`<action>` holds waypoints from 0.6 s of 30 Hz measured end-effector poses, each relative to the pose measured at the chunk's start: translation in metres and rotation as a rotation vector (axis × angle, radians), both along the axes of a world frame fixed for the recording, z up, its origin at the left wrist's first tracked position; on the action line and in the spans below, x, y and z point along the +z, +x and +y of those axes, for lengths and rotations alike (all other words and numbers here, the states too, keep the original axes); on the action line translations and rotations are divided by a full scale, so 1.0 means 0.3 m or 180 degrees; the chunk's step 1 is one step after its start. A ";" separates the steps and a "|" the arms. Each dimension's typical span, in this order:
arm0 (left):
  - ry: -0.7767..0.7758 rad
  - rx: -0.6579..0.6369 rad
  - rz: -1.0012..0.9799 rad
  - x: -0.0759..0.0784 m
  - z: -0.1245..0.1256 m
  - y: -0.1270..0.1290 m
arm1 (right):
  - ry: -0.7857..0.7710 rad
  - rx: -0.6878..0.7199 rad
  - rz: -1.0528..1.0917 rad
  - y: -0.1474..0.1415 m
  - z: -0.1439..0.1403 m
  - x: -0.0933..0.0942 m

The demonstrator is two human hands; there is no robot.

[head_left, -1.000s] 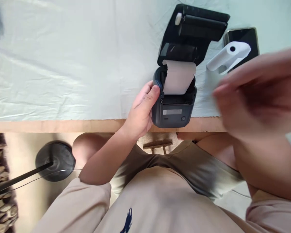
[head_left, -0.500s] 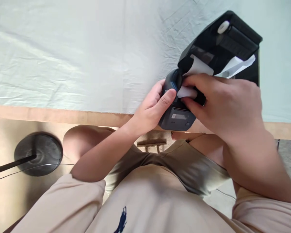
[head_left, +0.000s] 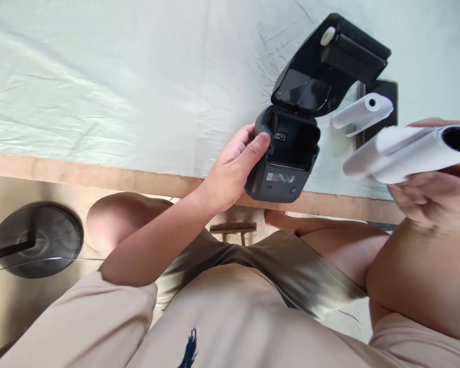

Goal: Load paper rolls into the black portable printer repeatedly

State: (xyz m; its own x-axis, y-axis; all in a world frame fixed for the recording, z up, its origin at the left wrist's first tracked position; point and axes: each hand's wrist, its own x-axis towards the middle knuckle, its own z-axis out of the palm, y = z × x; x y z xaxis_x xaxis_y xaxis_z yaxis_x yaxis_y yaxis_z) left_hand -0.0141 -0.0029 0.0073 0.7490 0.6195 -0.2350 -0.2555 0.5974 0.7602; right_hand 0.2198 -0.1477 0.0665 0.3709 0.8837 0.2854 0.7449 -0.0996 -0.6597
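A dark portable receipt printer (head_left: pixel 278 184) is tipped up at the table's front edge, its lid (head_left: pixel 310 82) swung fully back. Its paper bay shows bare inside, with a small label on the wall. My left hand (head_left: pixel 241 166) grips the printer's left side, thumb on the bay's rim. At the right, my right hand (head_left: pixel 437 194) is closed around a white paper roll (head_left: pixel 406 153) with a loose tail, somewhat blurred. Behind that roll, a second, smaller paper roll (head_left: pixel 362 112) lies partly over a flat black object (head_left: pixel 391 92).
The table has a pale green cloth (head_left: pixel 138 92) and a bare wooden front edge (head_left: pixel 99 171). Below it at the left stands a round black base (head_left: pixel 57 245) with a pole and a thin cable. A small wooden piece (head_left: pixel 233 227) shows on the floor between my legs.
My right hand has drawn the paper roll out of the printer's bay and moved it to the right. The left hand keeps hold of the printer, which has shifted slightly left in view.
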 end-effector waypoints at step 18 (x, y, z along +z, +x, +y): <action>-0.0073 0.0123 -0.0006 0.012 0.005 0.028 | 0.0362 -0.0494 -0.0043 0.138 -0.010 -0.100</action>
State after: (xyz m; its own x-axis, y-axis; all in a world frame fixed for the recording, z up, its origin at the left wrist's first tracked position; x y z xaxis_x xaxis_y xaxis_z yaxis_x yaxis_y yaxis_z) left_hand -0.0055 -0.0013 0.0108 0.7252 0.6423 -0.2481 -0.2800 0.6043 0.7459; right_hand 0.2613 -0.1506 0.0365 0.4956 0.7780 0.3861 0.7352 -0.1391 -0.6634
